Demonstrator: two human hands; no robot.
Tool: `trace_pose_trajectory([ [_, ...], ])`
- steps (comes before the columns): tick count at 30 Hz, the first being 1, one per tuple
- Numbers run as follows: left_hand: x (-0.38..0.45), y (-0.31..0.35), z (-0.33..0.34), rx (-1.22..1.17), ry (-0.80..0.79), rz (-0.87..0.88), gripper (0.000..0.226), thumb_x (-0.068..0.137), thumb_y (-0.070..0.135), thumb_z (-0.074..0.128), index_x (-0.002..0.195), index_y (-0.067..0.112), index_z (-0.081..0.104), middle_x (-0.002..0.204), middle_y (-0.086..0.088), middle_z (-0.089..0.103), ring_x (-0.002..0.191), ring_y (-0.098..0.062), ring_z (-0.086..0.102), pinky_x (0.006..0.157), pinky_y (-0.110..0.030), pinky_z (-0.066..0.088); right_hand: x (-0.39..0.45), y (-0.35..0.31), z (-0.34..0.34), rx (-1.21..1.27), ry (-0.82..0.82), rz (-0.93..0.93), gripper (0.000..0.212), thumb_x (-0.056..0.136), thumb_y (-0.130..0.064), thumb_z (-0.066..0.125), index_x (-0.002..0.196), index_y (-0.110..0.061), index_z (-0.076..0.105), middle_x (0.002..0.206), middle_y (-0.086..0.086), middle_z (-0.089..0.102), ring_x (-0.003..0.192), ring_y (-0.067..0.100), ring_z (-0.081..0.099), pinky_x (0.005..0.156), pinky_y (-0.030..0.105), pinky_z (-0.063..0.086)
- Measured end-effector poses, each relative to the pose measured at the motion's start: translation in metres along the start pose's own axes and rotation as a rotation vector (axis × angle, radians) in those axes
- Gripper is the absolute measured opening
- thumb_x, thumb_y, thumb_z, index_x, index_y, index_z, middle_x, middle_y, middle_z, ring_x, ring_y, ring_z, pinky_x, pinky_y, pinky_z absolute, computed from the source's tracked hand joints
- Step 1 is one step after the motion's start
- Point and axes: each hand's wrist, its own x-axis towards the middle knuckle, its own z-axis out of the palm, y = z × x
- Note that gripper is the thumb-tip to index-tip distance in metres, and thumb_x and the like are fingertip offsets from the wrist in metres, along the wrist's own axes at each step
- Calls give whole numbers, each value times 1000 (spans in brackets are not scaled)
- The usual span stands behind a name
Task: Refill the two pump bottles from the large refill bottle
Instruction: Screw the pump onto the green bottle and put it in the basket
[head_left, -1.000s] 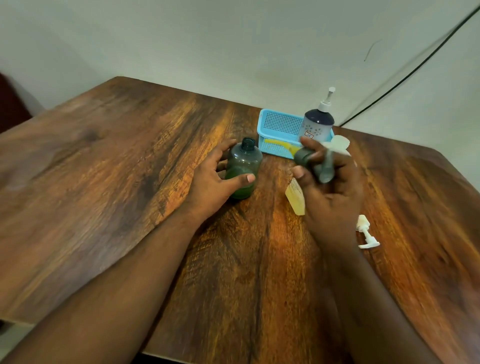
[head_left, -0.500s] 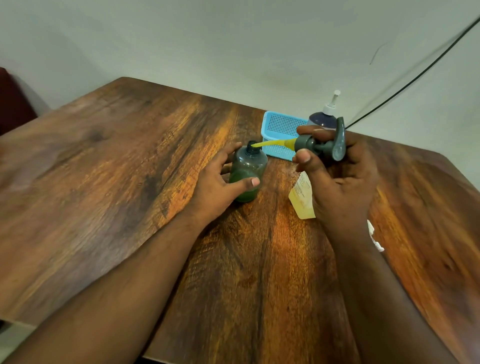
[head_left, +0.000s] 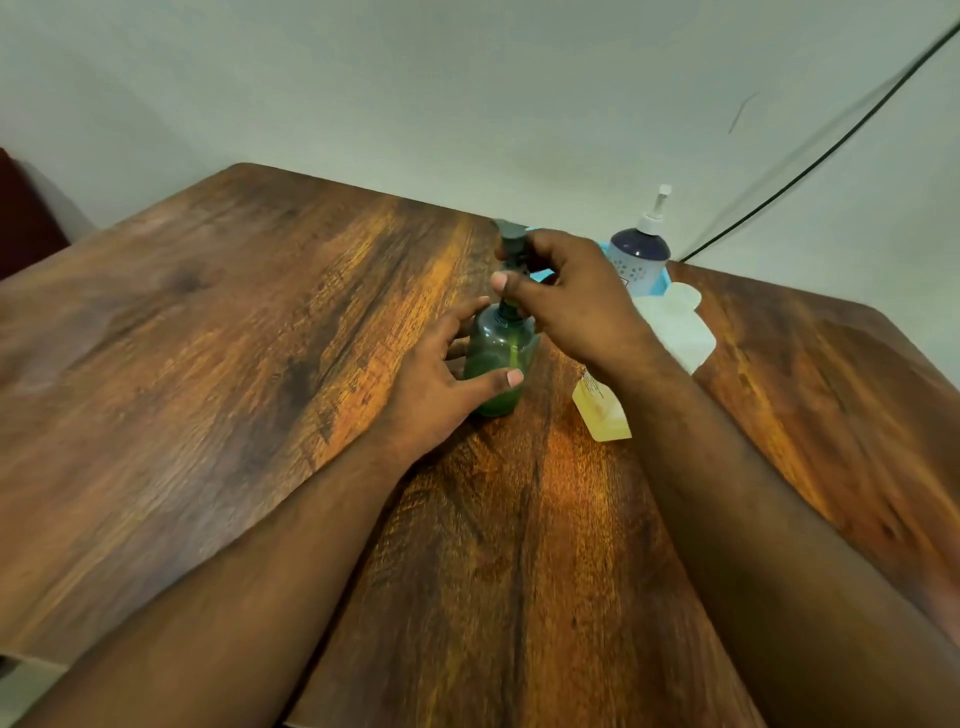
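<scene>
A small green pump bottle (head_left: 497, 358) stands upright on the wooden table (head_left: 208, 364), with green liquid in its lower part. My left hand (head_left: 436, 379) wraps around its left side, thumb across the front. My right hand (head_left: 566, 301) holds the grey pump head (head_left: 510, 244) upright over the bottle's neck, its yellow-wet tube reaching down inside the bottle. The large refill bottle (head_left: 675, 332), pale with yellowish liquid, lies on its side to the right, mostly behind my right forearm. A second pump bottle (head_left: 640, 257), dark blue with a white pump, stands at the back.
A blue plastic basket (head_left: 655, 283) sits under the dark blue bottle near the table's far edge, mostly hidden by my right hand. A black cable (head_left: 810, 166) runs down the wall at the right. The table's right edge is close to the refill bottle.
My right hand has swung the pump head from horizontal to upright and moved it left over the green bottle, sliding the tube into the neck. My left hand still holds the bottle.
</scene>
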Motion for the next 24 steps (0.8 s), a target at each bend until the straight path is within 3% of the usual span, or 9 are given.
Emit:
trace_pose_trajectory([
  [4, 0, 0, -1, -2, -1, 12, 76, 74, 24, 84, 134, 49, 44, 137, 6, 53, 122, -12, 56, 95, -38, 55, -4, 15, 9, 24, 78, 15, 29, 85, -31, 69, 112, -23, 65, 105, -13, 66, 103, 4, 60, 94, 30, 50],
  [8, 2, 0, 0, 20, 13, 31, 74, 75, 20, 84, 128, 53, 45, 134, 12, 55, 120, -6, 56, 95, -31, 55, -12, 27, 19, 130, 150, 8, 23, 81, -27, 74, 102, -29, 65, 92, -25, 64, 94, -9, 60, 91, 25, 53],
  [12, 3, -3, 1, 37, 12, 29, 77, 74, 19, 84, 136, 43, 46, 134, 11, 56, 120, -4, 55, 96, -27, 53, -16, 37, 27, 174, 245, -13, 28, 78, -27, 78, 103, -23, 65, 97, -14, 68, 100, 2, 64, 90, 34, 55],
  [15, 3, -5, 1, 53, 12, 34, 78, 75, 19, 84, 140, 35, 46, 136, 10, 55, 123, -4, 54, 98, -25, 51, -15, 36, 35, 136, 307, -4, 34, 75, -31, 79, 102, -21, 61, 97, -13, 65, 99, 4, 62, 87, 27, 54],
  [19, 4, -5, 0, 71, 13, 40, 79, 75, 19, 83, 143, 28, 45, 139, 9, 54, 125, -6, 52, 98, -23, 50, -12, 38, 42, 74, 332, 16, 54, 75, -36, 79, 123, -24, 56, 111, -5, 62, 107, 8, 58, 88, 27, 51],
  [24, 4, -2, -1, 77, 8, 58, 79, 73, 19, 84, 142, 26, 47, 138, 8, 54, 123, -6, 53, 98, -28, 52, -12, 40, 42, 67, 346, 26, 46, 73, -35, 81, 111, -16, 65, 105, -4, 61, 101, 7, 58, 87, 28, 54],
])
